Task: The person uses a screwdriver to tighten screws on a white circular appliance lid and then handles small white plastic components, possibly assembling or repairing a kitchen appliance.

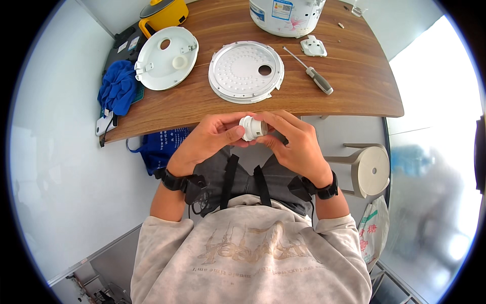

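Observation:
Between my two hands, just off the table's near edge, is a small white round plastic part (pixel 249 128) with a stepped, ringed body and a greyish end. My left hand (pixel 215 134) grips its left side, thumb on top. The fingers and thumb of my right hand (pixel 291 137) pinch its right end. Beyond them on the table lies a round silver-white dimpled lid plate (pixel 238 73) with one dark hole. To its left rests a white round lid cover (pixel 157 68), inner side up, with a hole and a small pale ring (pixel 179 62) on it.
A screwdriver (pixel 318 78) and a small white bracket (pixel 314 46) lie right on the wooden table (pixel 354 96). Behind stands a white appliance body (pixel 286 15). At left are a yellow pot (pixel 167 15) and blue cloth (pixel 117 86). A stool (pixel 372 169) stands at right.

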`<action>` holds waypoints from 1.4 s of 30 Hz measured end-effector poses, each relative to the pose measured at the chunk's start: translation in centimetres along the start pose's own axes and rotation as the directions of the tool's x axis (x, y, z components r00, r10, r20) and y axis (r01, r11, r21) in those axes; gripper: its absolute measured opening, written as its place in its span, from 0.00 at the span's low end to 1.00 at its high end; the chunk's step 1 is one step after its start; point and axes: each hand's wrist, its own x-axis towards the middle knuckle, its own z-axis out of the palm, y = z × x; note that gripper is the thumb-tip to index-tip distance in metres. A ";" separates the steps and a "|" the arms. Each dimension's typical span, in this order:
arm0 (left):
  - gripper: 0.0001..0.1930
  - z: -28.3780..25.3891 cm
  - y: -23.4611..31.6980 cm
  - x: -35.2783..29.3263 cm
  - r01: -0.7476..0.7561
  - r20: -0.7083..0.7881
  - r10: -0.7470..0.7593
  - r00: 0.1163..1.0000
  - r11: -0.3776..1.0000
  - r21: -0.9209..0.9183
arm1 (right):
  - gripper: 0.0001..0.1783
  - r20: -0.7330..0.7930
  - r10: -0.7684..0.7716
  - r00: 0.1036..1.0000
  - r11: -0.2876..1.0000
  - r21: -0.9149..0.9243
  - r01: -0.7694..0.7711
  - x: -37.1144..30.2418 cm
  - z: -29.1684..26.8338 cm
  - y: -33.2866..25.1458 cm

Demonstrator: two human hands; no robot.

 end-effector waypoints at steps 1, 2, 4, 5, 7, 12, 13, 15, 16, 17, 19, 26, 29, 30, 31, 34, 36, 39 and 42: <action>0.28 0.0 0.1 0.0 0.018 -0.009 -0.018 1.000 1.000 0.015 | 0.24 0.004 0.018 1.000 1.000 0.016 -0.018 0.0 0.0 0.0; 0.27 -0.1 0.1 0.0 0.037 -0.019 -0.036 0.999 0.999 0.029 | 0.24 0.012 0.031 0.999 0.999 0.029 -0.031 0.0 0.0 0.0; 0.26 -0.1 0.2 -0.1 0.064 -0.038 -0.063 0.997 0.998 0.023 | 0.24 0.031 0.058 0.998 0.997 0.055 -0.059 0.0 0.1 0.0; 0.26 0.0 0.3 0.0 0.072 -0.047 -0.071 0.996 0.997 0.003 | 0.24 0.037 0.063 0.997 0.996 0.061 -0.065 0.0 0.1 0.0; 0.26 -0.1 0.4 -0.1 0.093 -0.056 -0.095 0.994 0.995 -0.023 | 0.24 0.050 0.071 0.996 0.995 0.073 -0.074 0.1 0.0 -0.2; 0.25 -0.9 0.2 -0.1 0.112 -0.035 -0.113 0.993 0.993 -0.036 | 0.23 0.044 0.046 0.998 0.995 0.089 -0.050 0.1 0.1 -0.3; 0.24 -0.9 0.1 -0.1 0.102 -0.025 -0.102 0.994 0.994 -0.034 | 0.23 0.042 0.041 0.998 0.995 0.090 -0.044 0.0 0.2 -0.2; 0.23 -1.0 0.0 -0.2 0.081 -0.007 -0.081 0.997 0.996 -0.028 | 0.23 0.036 0.052 0.998 0.994 0.095 -0.055 -0.1 0.4 0.0; 0.23 -0.9 0.1 -0.2 0.086 -0.010 -0.086 0.996 0.996 -0.027 | 0.23 0.033 0.058 0.998 0.993 0.097 -0.061 -0.2 0.5 0.1; 0.22 -0.7 0.2 -0.2 0.091 -0.014 -0.091 0.996 0.996 -0.025 | 0.23 0.029 0.057 0.998 0.994 0.097 -0.059 -0.2 0.6 0.2; 0.22 -0.7 0.2 -0.2 0.099 -0.014 -0.100 0.995 0.995 -0.023 | 0.23 0.020 0.055 0.998 0.994 0.094 -0.056 -0.2 0.7 0.3; 0.25 -0.8 0.1 -0.4 0.142 -0.021 -0.141 0.990 0.990 0.018 | 0.19 -0.001 0.074 0.997 0.996 0.051 -0.074 -0.1 1.1 0.3; 0.27 -0.4 0.8 -0.2 0.133 -0.028 -0.132 0.991 0.991 0.018 | 0.18 -0.030 0.078 0.996 0.997 0.018 -0.078 0.0 1.1 -0.3; 0.27 -0.4 1.0 -0.2 0.113 -0.031 -0.113 0.993 0.993 0.019 | 0.17 -0.042 0.081 0.996 0.996 0.029 -0.080 0.2 1.1 -0.2; 0.27 -0.5 0.9 -0.1 0.111 -0.036 -0.110 0.993 0.994 0.026 | 0.17 -0.055 0.084 0.995 0.996 0.040 -0.081 0.4 1.1 -0.2; 0.28 -1.0 0.1 0.1 0.077 -0.041 -0.075 0.996 0.996 0.035 | 0.17 -0.070 0.118 0.991 0.989 0.101 -0.110 0.5 1.5 0.0; 0.28 -1.1 -0.4 0.2 0.024 -0.030 -0.023 0.999 1.000 0.020 | 0.17 -0.049 0.117 0.992 0.987 0.117 -0.111 0.5 1.6 0.5; 0.29 -1.4 -0.9 0.3 -0.027 -0.032 0.029 0.999 0.998 0.052 | 0.18 -0.015 0.156 0.988 0.980 0.129 -0.153 0.6 1.7 0.7; 0.28 -1.5 -0.6 0.1 -0.006 -0.042 0.010 0.999 0.995 0.097 | 0.19 -0.003 0.194 0.981 0.972 0.135 -0.191 0.6 2.0 0.6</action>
